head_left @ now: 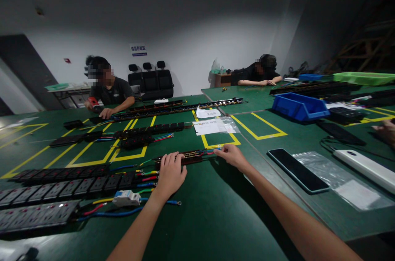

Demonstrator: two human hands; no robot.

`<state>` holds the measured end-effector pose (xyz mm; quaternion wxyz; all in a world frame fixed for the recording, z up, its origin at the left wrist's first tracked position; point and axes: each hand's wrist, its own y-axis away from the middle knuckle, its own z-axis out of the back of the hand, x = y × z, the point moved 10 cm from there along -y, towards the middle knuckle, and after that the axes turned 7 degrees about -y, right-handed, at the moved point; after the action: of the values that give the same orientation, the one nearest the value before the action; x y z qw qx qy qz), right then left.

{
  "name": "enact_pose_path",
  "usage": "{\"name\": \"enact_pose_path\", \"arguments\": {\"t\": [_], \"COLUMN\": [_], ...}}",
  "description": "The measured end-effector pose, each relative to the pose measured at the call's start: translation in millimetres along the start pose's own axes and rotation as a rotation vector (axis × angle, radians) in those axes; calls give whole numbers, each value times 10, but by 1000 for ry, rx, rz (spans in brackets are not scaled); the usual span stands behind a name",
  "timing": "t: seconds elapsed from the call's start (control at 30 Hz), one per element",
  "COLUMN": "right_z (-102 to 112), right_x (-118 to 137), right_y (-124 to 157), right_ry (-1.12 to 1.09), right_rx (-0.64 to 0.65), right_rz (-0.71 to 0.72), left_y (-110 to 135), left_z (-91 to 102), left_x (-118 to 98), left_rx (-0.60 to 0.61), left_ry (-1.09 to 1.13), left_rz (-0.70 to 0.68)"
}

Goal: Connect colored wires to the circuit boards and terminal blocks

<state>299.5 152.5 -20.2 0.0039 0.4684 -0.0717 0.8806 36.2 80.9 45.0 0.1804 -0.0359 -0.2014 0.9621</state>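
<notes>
One open strip [191,156] with brass-coloured rails lies on the green worktop [191,228], under the two hands of the person. The left hand [170,174] is laid upon its left part; whether those fingers are clamped on it, I cannot tell. At its right end, the right hand [232,156] has the fingers together, pinching the coloured wires [207,152]. To the left of the open strip there are three socket strips [58,189] with cable ends, and, nearer to the person, one white breaker [126,198]. Just beyond the open strip lie two paper sheets [210,126]. To its right are one phone [298,170], one white power bank [367,166] and, farther, one blue bin [298,106]. Well beyond it are two co-workers, one at left [114,90] with one red tool [95,104], one at right [261,71].
</notes>
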Motion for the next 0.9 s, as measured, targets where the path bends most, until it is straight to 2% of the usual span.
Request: {"name": "enact_pose_path", "arguments": {"t": [0.17, 0.33, 0.5, 0.7, 0.9], "right_z": [43, 56, 82, 144, 136], "right_x": [0, -125, -50, 90, 144], "right_y": [9, -2, -6, 79, 97], "right_ry": [75, -52, 36, 128, 92], "right_rx": [31, 66, 10, -145, -166], "right_rz": [-8, -117, -55, -22, 8], "left_y": [-12, -25, -19, -2, 10], "left_z": [13, 22, 28, 16, 3], "left_x": [1, -1, 0, 4, 10], "left_rx": [9, 8, 6, -17, -44], "left_ry": [3, 13, 8, 7, 15], "left_rz": [11, 13, 13, 9, -2]}}
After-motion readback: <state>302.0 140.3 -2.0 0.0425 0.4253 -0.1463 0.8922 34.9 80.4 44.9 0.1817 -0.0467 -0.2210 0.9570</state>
